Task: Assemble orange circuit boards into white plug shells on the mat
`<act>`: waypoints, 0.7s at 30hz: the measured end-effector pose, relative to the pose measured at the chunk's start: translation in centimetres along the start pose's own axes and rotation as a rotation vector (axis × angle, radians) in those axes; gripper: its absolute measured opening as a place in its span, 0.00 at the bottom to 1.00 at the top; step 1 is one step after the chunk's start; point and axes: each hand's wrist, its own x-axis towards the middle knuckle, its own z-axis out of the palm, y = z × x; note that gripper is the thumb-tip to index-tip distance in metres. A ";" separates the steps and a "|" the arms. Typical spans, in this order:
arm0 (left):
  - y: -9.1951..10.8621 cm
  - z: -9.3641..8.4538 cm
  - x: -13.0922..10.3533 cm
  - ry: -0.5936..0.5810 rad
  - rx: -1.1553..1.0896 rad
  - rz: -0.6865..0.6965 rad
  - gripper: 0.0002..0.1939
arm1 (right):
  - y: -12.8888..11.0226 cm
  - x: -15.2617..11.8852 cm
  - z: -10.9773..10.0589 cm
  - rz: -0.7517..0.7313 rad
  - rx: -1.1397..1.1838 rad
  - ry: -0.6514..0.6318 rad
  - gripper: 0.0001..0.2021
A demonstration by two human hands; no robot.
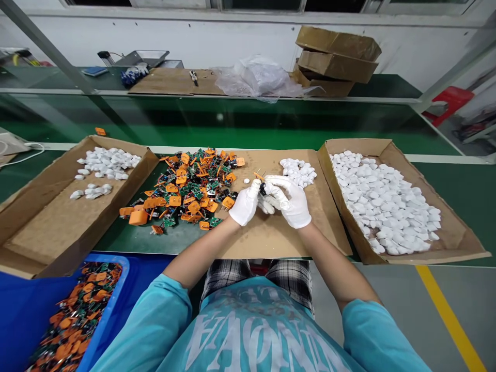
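In white gloves, my left hand point(245, 204) and my right hand point(294, 203) meet over the cardboard sheet point(248, 243). Between their fingertips is a small plug assembly point(259, 176), with an orange part, thin metal pins and a dark part below. Both hands are closed on it, and the fingers cover much of it. Left of my hands lies a heap of orange plug parts with green circuit boards point(194, 191). A single small white piece point(246, 181) rests just beyond my left hand. Farther back on the right sits a small pile of white pieces point(298, 171).
A cardboard tray point(461, 243) on the right holds many white pieces; another cardboard tray point(34, 232) on the left holds fewer. Below left, a blue bin point(126, 268) contains more orange and green parts. Cardboard boxes point(337, 64) and clear plastic point(259, 77) occupy the back shelf.
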 end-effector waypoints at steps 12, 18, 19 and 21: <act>-0.4 -1.2 0.8 -0.439 -0.270 -0.189 0.42 | 0.9 -0.1 -0.4 0.017 0.103 -0.008 0.18; 0.3 -0.7 0.1 -0.393 -0.266 -0.157 0.29 | 0.5 0.0 -0.6 0.007 0.059 -0.023 0.15; 0.4 -0.5 0.1 -0.343 -0.240 -0.163 0.29 | 0.3 0.1 -0.5 -0.001 0.037 -0.035 0.14; 0.4 -0.3 0.2 -0.239 -0.185 -0.182 0.31 | -0.2 0.2 -0.2 -0.027 -0.019 -0.044 0.13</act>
